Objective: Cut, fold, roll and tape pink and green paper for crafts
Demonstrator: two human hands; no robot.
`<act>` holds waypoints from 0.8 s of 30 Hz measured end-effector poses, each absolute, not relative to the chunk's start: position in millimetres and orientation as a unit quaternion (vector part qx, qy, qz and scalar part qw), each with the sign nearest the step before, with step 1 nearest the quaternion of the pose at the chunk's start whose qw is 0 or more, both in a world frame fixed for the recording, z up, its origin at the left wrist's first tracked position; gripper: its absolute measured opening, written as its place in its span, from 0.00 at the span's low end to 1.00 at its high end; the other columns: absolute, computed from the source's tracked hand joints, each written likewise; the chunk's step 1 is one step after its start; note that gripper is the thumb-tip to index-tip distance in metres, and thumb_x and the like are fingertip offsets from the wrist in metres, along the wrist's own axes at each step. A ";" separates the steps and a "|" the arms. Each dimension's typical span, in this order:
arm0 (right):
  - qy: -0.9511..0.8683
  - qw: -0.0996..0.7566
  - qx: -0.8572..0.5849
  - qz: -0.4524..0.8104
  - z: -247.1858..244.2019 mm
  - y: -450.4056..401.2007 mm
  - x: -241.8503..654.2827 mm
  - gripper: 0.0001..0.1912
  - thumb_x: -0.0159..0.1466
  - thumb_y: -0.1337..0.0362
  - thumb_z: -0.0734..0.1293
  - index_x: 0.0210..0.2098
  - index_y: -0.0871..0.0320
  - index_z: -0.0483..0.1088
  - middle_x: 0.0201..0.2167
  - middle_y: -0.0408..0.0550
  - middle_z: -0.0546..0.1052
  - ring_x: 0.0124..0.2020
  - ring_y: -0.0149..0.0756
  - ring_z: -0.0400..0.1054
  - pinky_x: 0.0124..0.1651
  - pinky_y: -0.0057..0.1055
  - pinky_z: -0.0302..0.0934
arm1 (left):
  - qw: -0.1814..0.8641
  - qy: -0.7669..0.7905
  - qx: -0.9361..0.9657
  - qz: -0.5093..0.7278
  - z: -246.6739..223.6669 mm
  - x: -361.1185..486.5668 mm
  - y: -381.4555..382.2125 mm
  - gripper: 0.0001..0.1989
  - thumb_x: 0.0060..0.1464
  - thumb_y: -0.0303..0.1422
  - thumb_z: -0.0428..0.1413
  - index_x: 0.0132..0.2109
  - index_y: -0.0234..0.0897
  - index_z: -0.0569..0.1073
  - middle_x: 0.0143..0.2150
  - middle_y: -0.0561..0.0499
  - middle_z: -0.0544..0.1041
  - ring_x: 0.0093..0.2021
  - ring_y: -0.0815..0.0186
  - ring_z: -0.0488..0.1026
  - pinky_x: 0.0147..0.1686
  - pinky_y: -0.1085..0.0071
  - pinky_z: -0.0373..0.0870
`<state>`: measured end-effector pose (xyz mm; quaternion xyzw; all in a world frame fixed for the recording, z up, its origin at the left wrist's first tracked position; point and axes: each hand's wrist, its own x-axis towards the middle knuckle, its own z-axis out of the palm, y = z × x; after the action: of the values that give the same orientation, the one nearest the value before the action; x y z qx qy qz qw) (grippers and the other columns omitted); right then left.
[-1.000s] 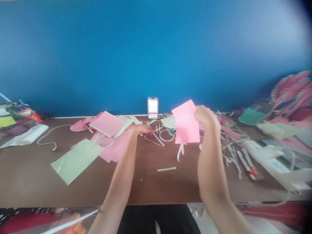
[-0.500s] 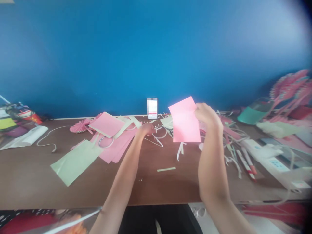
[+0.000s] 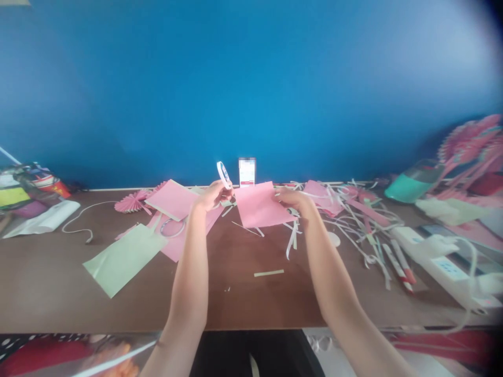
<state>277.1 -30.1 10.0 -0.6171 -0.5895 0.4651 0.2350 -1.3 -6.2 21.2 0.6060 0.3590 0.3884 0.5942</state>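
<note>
My left hand (image 3: 215, 196) is closed on a white ring (image 3: 223, 175) that looks like a roll of tape, held up edge-on above the fingers. A square sheet of pink paper (image 3: 262, 205) hangs in front of the phone's lower edge, its right side pinched by my right hand (image 3: 290, 199). The paper's upper left corner comes close to my left fingertips; whether they touch it I cannot tell. Behind the hands a phone (image 3: 247, 172) stands upright against the blue wall.
On the left lie a pale green sheet (image 3: 123, 262), pink sheets (image 3: 173, 200), a clear ring (image 3: 172, 228) and a pleated pink paper fan (image 3: 131, 203). Paper strips (image 3: 349, 220), red-and-white markers (image 3: 396, 266) and a power strip (image 3: 436, 267) spread to the right. A short strip (image 3: 269, 273) lies near the front.
My left hand has risen from the table with the white ring in it. My right hand has brought the pink paper lower and leftward, tilting it flatter, and the hands are now closer together.
</note>
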 end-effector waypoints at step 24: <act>-0.838 0.312 -0.421 0.149 52.6 -58.5 206.0 0.11 0.67 0.60 0.60 0.31 0.59 0.69 0.26 0.43 0.71 0.27 0.30 0.57 0.31 0.25 0.47 | 0.640 0.348 0.617 0.298 11.0 19.5 -2.4 0.12 0.54 0.39 0.55 0.32 0.33 0.71 0.26 0.50 0.70 0.22 0.73 0.63 0.20 0.76 0.55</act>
<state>206.0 -58.5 52.6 -0.4213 -0.8383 0.1493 0.3123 19.5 -2.4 11.0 0.6169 0.3481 0.2980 0.6399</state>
